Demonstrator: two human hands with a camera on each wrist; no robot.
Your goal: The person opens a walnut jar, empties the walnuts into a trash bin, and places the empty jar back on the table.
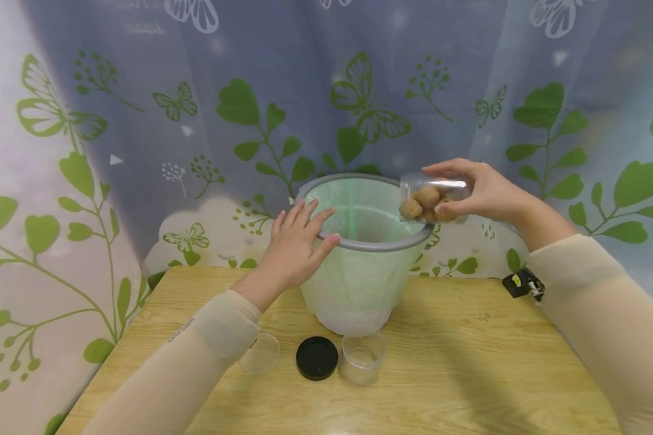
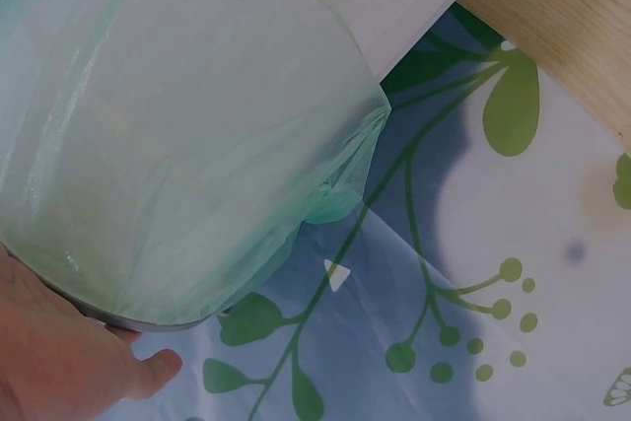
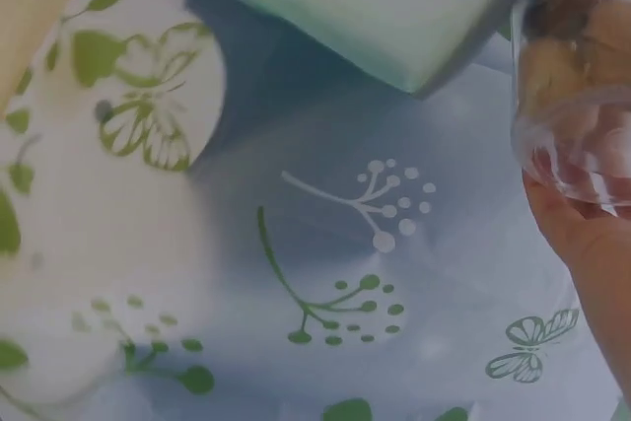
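Note:
A white trash bin [image 1: 354, 284] with a grey rim stands on the table, lined with a thin green plastic bag [image 2: 197, 145]. My left hand [image 1: 299, 248] rests at the rim's left side, fingers spread and fairly straight. On the right, my right hand [image 1: 481, 190] grips a clear plastic jar [image 1: 451, 184] around its body. The jar lies tilted on its side, its mouth facing left over the bin's right rim. Several walnuts [image 1: 427, 196] are inside, gathered towards the mouth. In the right wrist view, the jar's base end shows near the palm.
In front of the bin, a black screw lid [image 1: 317, 358] lies beside an open clear jar [image 1: 362, 356]. A clear round lid [image 1: 261, 353] is near the left sleeve. A small black device [image 1: 522, 284] shows by the right sleeve. A patterned curtain [image 1: 305, 72] hangs behind the wooden table [image 1: 441, 386].

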